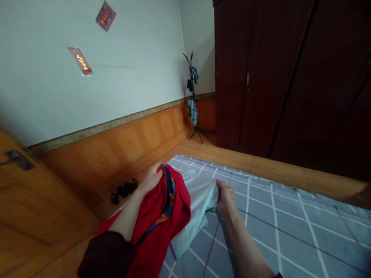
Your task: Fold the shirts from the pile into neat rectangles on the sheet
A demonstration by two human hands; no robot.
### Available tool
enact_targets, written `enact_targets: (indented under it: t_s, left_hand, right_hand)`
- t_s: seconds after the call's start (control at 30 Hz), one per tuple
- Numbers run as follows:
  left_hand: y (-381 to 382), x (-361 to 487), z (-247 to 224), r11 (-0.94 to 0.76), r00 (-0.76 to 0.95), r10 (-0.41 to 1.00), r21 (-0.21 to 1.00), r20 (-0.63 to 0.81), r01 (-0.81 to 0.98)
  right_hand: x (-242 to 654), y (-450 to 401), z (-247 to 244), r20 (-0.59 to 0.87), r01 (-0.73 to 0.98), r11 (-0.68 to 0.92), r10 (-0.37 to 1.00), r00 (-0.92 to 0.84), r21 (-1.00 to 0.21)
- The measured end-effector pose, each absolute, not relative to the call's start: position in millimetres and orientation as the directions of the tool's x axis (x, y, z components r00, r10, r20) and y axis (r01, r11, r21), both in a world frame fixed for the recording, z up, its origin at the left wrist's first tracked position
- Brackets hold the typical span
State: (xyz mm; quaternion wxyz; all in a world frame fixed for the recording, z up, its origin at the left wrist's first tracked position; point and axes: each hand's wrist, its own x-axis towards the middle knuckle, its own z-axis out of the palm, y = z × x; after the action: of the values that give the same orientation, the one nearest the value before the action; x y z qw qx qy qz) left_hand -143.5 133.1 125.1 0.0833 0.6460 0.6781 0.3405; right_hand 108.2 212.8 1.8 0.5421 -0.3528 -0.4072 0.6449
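Observation:
A red garment [180, 200] with a dark blue and orange patterned band hangs from my left hand [153, 177], whose fingers are closed on its upper edge. It drapes down toward my left forearm. Just right of it, a pale light-blue cloth [199, 195] is pinched at its right edge by my right hand [226, 195]. The pale cloth partly passes behind the red garment, so I cannot tell whether the two are joined. Both lie over the grey checked bedspread [278, 216].
Beyond the bed stand a dark wooden wardrobe [266, 77] and a black coat rack [193, 88] with a cap and clothes on it. Dark shoes [124, 190] lie on the floor by the left wall. A wooden door [31, 208] is at the far left.

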Motion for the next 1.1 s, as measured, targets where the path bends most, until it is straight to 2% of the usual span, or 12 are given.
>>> enact_targets:
  t_s: [0.13, 0.23, 0.3, 0.4, 0.5, 0.57, 0.63, 0.83, 0.97, 1.1]
  left_hand:
    - [163.1, -139.3, 58.1, 0.053, -0.188, 0.96, 0.526, 0.208, 0.849]
    - [174.6, -139.3, 36.9, 0.117, -0.212, 0.963, 0.452, 0.166, 0.884]
    - [180.0, -137.8, 28.8, 0.126, -0.196, 0.97, 0.397, 0.142, 0.909]
    - [186.6, -134.9, 20.3, 0.124, -0.16, 0.984, 0.329, 0.083, 0.936]
    - [190.5, -133.2, 17.7, 0.131, -0.143, 0.989, 0.275, 0.025, 0.953]
    - [190.6, -131.3, 19.9, 0.124, -0.129, 0.992, 0.249, 0.003, 0.96]
    - [188.1, -127.3, 24.5, 0.099, -0.101, 0.995, 0.235, -0.001, 0.967]
    - [165.7, -101.3, 41.5, -0.082, 0.071, 0.996, 0.242, 0.056, 0.967]
    - [147.4, -84.0, 49.8, -0.291, 0.27, 0.957, 0.279, 0.109, 0.915]
    - [138.5, -76.0, 54.6, -0.353, 0.341, 0.936, 0.272, 0.091, 0.895]
  right_hand:
    - [109.6, 203.3, 2.9, -0.065, -0.294, -0.214, 0.893, -0.444, -0.931]
    - [98.8, 193.1, 2.6, -0.133, -0.107, -0.267, 0.742, -0.657, -0.958]
    - [90.1, 189.7, 0.5, -0.172, -0.003, -0.249, 0.677, -0.715, -0.968]
    - [80.2, 192.7, -5.2, -0.163, 0.045, -0.174, 0.759, -0.63, -0.984]
    - [77.0, 201.8, -11.9, -0.08, 0.081, -0.055, 0.935, -0.346, -0.995]
    - [77.7, 206.3, -15.6, -0.005, 0.15, 0.019, 0.987, -0.161, -0.988]
    - [78.5, 207.1, -18.3, 0.059, 0.218, 0.071, 0.996, -0.063, -0.973]
    - [75.6, 201.5, -22.5, 0.332, 0.403, 0.333, 0.94, -0.075, -0.852]
    - [75.6, 205.1, -24.7, 0.339, 0.367, 0.359, 0.933, -0.12, -0.858]
    - [76.3, 207.7, -27.4, 0.313, 0.343, 0.349, 0.937, -0.157, -0.872]
